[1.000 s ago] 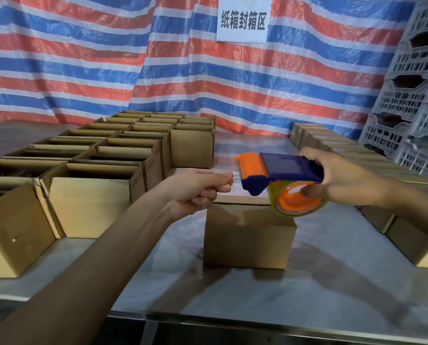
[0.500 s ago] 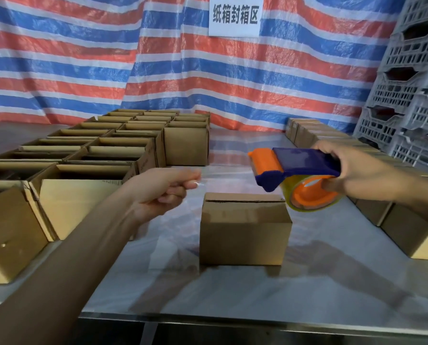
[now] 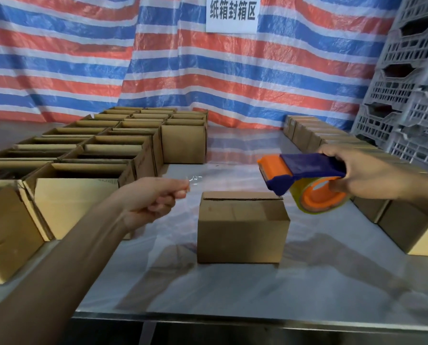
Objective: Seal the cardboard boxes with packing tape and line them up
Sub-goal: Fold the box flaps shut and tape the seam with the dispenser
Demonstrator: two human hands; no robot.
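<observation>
Bare table [image 3: 232, 290] around centre box [image 3: 242, 230], open boxes [image 3: 103, 155] left, closed boxes [image 3: 392, 215] right

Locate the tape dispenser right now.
Head view, right of centre: the tape dispenser is gripped in the right hand, at the upper right corner of the closed box mid-table.

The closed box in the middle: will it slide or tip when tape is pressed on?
Probably slides: the box stands alone on a shiny table, with nothing steadying it. Likely light, being thin cardboard, though its contents are hidden. Tipping seems unlikely: it is wider than tall and sits flat.
</observation>
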